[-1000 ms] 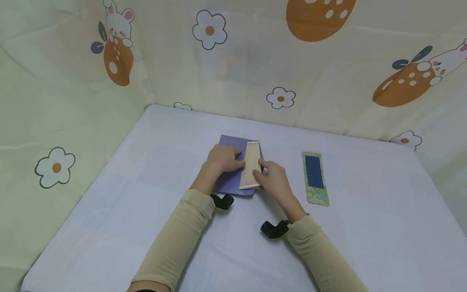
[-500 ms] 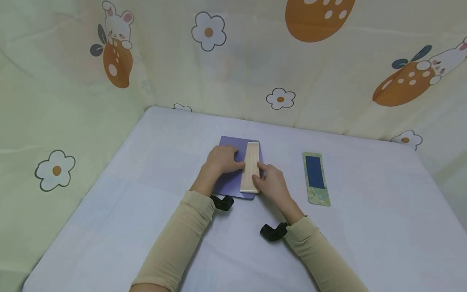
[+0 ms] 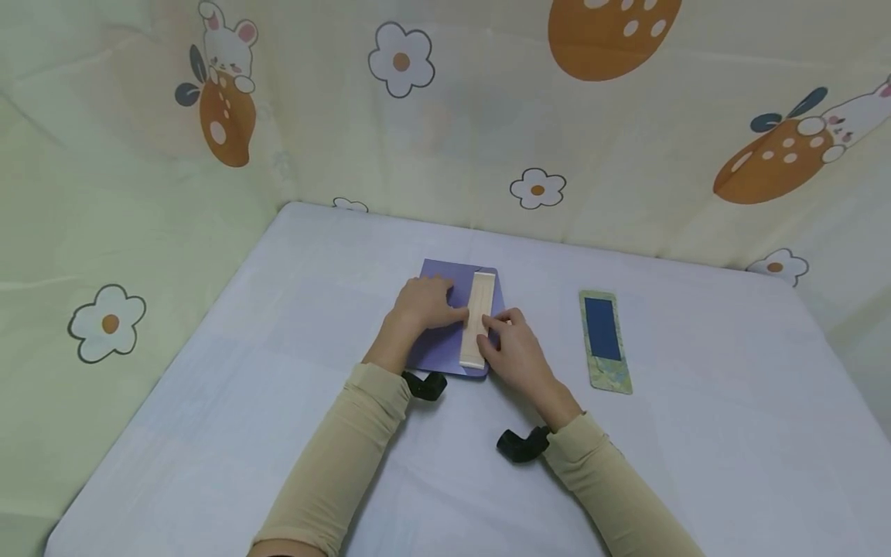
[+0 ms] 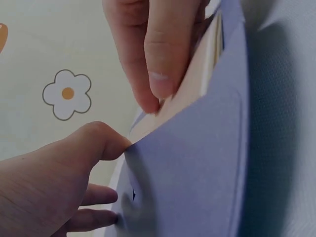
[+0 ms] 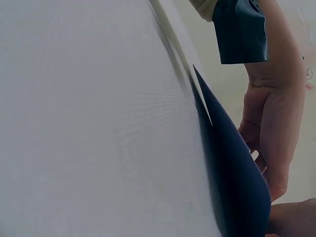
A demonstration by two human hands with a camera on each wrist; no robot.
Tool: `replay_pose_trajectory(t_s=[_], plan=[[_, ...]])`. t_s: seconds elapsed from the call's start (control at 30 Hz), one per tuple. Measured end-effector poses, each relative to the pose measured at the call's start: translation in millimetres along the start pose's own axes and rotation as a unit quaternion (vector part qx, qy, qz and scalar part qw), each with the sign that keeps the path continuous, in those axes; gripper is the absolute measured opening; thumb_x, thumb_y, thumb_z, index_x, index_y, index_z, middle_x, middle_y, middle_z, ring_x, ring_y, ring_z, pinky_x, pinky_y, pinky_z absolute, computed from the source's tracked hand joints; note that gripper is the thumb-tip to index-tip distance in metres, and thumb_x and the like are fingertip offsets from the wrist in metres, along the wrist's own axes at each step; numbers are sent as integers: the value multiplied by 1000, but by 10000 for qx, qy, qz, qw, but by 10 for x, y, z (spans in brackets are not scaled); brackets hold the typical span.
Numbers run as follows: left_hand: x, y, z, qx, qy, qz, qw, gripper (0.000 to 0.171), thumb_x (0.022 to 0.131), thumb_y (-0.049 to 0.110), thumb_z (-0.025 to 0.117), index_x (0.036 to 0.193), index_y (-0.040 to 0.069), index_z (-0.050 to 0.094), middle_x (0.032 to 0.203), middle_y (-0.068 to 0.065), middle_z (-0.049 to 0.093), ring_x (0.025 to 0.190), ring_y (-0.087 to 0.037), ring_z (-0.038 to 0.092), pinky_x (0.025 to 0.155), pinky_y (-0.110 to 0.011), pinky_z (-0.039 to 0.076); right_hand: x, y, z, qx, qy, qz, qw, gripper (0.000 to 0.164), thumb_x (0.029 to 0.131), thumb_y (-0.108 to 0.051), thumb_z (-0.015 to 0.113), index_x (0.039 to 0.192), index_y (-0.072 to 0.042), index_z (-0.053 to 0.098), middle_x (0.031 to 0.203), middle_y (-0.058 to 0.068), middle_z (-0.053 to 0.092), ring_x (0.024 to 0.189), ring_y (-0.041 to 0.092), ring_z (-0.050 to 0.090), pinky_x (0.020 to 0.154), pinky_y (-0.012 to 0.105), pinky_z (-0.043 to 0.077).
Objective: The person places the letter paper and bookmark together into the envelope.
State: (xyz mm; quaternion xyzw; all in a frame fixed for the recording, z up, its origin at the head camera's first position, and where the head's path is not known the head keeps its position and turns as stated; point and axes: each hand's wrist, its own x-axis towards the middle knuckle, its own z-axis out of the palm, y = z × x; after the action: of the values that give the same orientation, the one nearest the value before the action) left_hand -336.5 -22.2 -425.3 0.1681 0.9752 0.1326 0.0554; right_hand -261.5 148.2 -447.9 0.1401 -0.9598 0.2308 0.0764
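Note:
A purple paper sleeve [image 3: 440, 358] lies on the white-covered table. A beige flat piece [image 3: 476, 317] with layered edges stands partly in it, its left part hidden under the sleeve's front layer [image 4: 192, 163]. My left hand [image 3: 421, 303] is on the sleeve. Its bent thumb pinches the opening edge, while the other fingertips rest on the front layer. From the right, my right hand [image 3: 517, 348] holds the beige piece near its outer edge, thumb and a finger on it. In the right wrist view, the sleeve's near side [image 5: 237, 168] rises dark off the table.
To the right lies a green patterned strip [image 3: 609, 377] with a dark blue panel [image 3: 602, 329]. Black curved mounts [image 3: 524, 445] sit at both wrists, over the table [image 3: 278, 333]. A printed curtain [image 3: 459, 116] closes the back and left.
The beige piece has slid left, so less of it shows beyond the sleeve's edge. My right hand has moved left with it. The left hand has stayed in place.

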Motion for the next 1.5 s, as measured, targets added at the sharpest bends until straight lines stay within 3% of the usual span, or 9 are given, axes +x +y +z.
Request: replay_pose_trajectory(t_s=[0.23, 0.67, 0.87, 1.07, 1.3, 1.5], plan=[[-17, 22, 16, -133, -29, 6, 9999, 63, 84, 52, 59, 131, 9, 57, 125, -11, 64, 112, -33, 60, 96, -43, 46, -34, 25, -15, -629, 124, 66, 9979, 44, 92, -24, 57, 127, 1, 58, 120, 19, 64, 113, 37, 52, 96, 49, 41], [48, 53, 93, 11, -54, -74, 10000, 65, 84, 54, 59, 132, 11, 56, 125, -11, 63, 114, -34, 59, 97, -44, 45, -49, 98, 57, -163, -11, 26, 9999, 51, 88, -21, 64, 131, 4, 53, 126, 21, 60, 121, 36, 53, 100, 50, 42], [32, 68, 90, -242, -46, -299, 9992, 71, 83, 52, 61, 138, 9, 49, 133, -11, 57, 123, -33, 54, 102, -44, 42, -43, 144, 111, -321, 208, -365, 9986, 47, 87, -20, 66, 128, 3, 57, 127, 20, 60, 121, 34, 54, 100, 46, 43], [-13, 59, 97, -685, 132, -467, 9965, 75, 83, 49, 63, 142, 7, 43, 144, -12, 47, 130, -37, 46, 106, -46, 39, -35, 165, 135, -259, 448, -676, 9964, 46, 86, -19, 67, 125, 4, 59, 126, 19, 61, 120, 34, 55, 99, 45, 44], [-95, -3, 169, -1225, 497, -563, 9896, 78, 81, 46, 64, 144, 7, 39, 149, -14, 40, 135, -39, 38, 109, -47, 35, -22, 162, 174, 564, 611, -672, 9943, 47, 84, -19, 68, 126, 1, 60, 122, 17, 60, 112, 31, 59, 93, 43, 48], [-153, -46, 222, -1394, 877, -550, 9848, 76, 79, 46, 62, 142, 8, 43, 143, -12, 48, 132, -35, 44, 105, -48, 39, -51, 182, 184, -355, 608, -1135, 9910, 46, 85, -24, 64, 125, -2, 61, 118, 18, 57, 103, 32, 57, 87, 47, 45]])
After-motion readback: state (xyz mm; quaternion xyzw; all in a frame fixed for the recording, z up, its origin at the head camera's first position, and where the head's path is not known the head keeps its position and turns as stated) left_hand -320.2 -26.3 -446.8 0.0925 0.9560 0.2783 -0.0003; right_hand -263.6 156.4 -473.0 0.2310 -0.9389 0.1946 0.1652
